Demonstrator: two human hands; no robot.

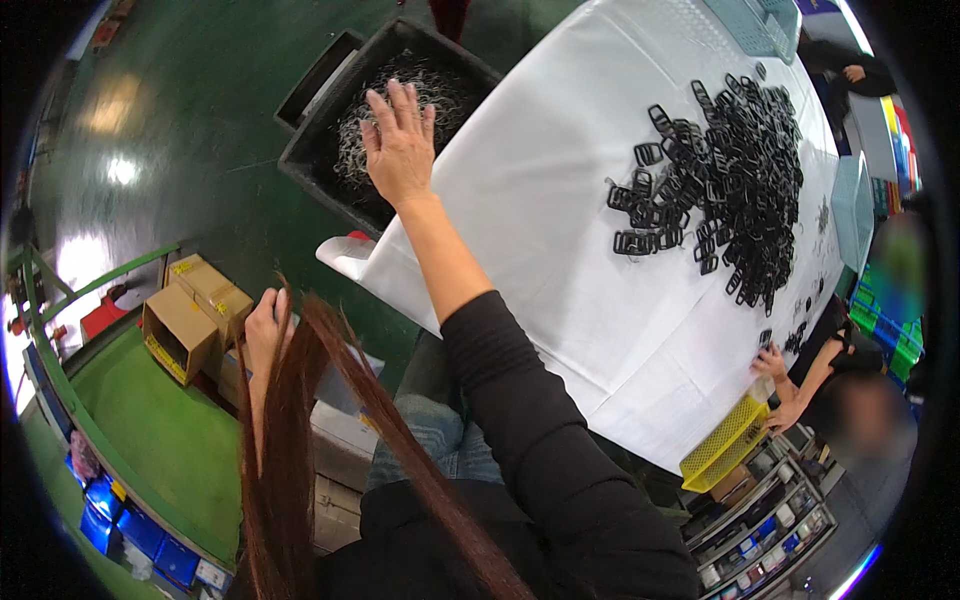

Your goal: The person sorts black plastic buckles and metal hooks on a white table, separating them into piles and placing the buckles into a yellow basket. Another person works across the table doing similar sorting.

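Your right hand hovering fingers spread over black bin of wire rings — left hand gripping own hair, closure unclear.

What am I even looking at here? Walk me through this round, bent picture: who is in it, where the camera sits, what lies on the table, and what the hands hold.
No machine here: a person wears a wide fisheye camera on the head, looking down, so straight edges curve near the rim. The long brown hair and black sleeve at the bottom are the wearer's own.

The right hand is stretched out, fingers spread and holding nothing, over a dark plastic bin of thin silvery wire parts standing on the green floor beside the table. The left hand is raised near the hair; whether it grips anything cannot be told.

The table with a white cloth carries a heap of black plastic rectangular buckles. At its far edge a co-worker's hands are beside a yellow mesh basket. Cardboard boxes stand on the left.
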